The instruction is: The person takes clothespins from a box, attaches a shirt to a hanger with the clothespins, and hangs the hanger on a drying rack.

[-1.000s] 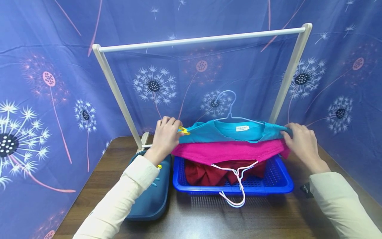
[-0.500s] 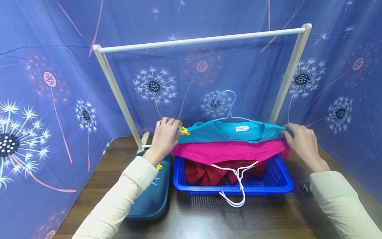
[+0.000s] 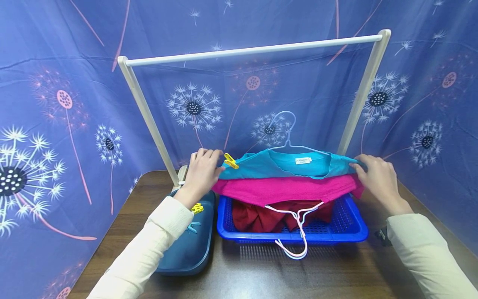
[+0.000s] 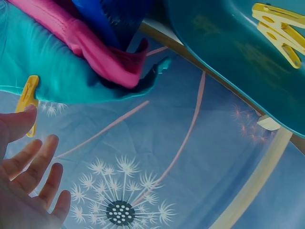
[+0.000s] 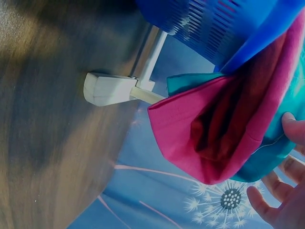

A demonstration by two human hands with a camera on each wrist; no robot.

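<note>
A teal shirt (image 3: 257,166) with a white neck label is on a pale blue hanger (image 3: 288,144), its hook pointing up. One yellow clothespin (image 3: 231,161) is clipped at the shirt's left shoulder. My left hand (image 3: 201,172) is just left of that clothespin, fingers spread and loosely bent; in the left wrist view the thumb overlaps the clothespin (image 4: 29,90). My right hand (image 3: 377,178) pinches the shirt's right shoulder between thumb and fingers. In front lies a pink shirt (image 3: 280,189), with white hanger hooks (image 3: 300,226) sticking out toward me.
Below the shirts stands a blue basket (image 3: 291,237) with dark red cloth (image 3: 257,218) inside. A dark teal tray (image 3: 183,261) at left holds yellow clothespins (image 3: 197,208) and a light blue clothespin (image 3: 192,227). Behind rises a wooden rack with a white bar (image 3: 254,50).
My left hand has let go of the yellow clothespin and drawn slightly left, leaving it clipped on the teal shirt. My right hand stays in place on the shirt.
</note>
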